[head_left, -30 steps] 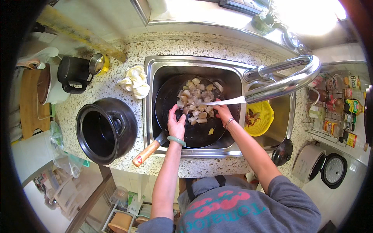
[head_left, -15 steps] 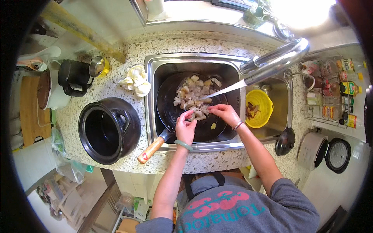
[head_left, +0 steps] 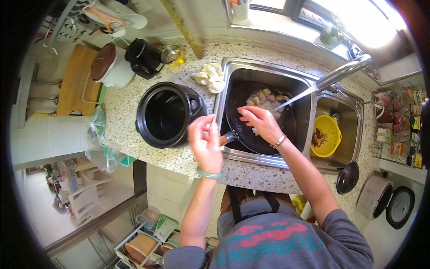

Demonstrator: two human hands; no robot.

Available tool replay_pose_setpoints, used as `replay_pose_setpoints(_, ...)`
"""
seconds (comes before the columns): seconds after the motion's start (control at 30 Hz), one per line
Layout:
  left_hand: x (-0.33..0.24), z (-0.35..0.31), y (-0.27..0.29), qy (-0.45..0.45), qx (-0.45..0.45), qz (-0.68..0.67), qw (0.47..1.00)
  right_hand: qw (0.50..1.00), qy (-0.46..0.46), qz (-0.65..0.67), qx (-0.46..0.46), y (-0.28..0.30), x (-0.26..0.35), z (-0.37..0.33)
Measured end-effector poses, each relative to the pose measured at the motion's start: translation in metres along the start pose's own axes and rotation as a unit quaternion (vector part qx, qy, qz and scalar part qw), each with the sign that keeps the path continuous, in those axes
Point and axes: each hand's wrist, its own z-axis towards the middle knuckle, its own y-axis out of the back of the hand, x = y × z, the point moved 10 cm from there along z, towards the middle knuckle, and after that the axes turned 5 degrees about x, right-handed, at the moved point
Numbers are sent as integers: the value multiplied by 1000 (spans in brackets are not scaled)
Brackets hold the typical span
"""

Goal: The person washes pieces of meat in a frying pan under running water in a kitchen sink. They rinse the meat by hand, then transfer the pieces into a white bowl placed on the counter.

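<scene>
My left hand (head_left: 207,144), a green bangle at its wrist, is raised between the black pot (head_left: 148,117) and the sink. Its fingers are curled; a pale bit shows among them, too blurred to name. Over the left part of a dark wok (head_left: 242,95) in the sink is my right hand (head_left: 262,125), fingers bunched, their contents hidden. Pale, wet chunks (head_left: 265,95) lie in the wok, partly behind that hand. A stream from the tap (head_left: 342,74) falls onto them. The wok's wooden handle (head_left: 223,140) shows beside my left hand.
The smaller basin holds a yellow strainer basket (head_left: 333,138) with brownish scraps inside. A crumpled white cloth (head_left: 210,77) lies behind the pot. Farther left stand a black jug (head_left: 142,58) and a lidded white pot (head_left: 118,69). A black lid (head_left: 348,178) is at the right.
Both hands have lifted off the chunks and moved left relative to the wok, the left one toward the black pot. My view has swung left.
</scene>
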Motion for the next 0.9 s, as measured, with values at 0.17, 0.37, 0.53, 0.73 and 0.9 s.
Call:
replay_pose_setpoints(0.17, 36, 33, 126, -79, -178, 201, 960, 994, -8, -112, 16, -62, 27, 51)
replay_pose_setpoints(0.37, 175, 42, 182, 196, -123, -139, 963, 997, -48, 43, -40, -105, 12, 65)
replay_pose_setpoints(0.53, 195, 66, 239, 189, -141, -124, 964, 995, -94, 4, 45, -170, 14, 86)
replay_pose_setpoints(0.73, 250, 101, 349, 200, -171, -110, 958, 990, -101, -32, 89, -283, 24, 132)
replay_pose_setpoints(0.9, 296, 132, 429, 197, -181, -107, 958, 992, -100, 37, 72, -374, 10, 179)
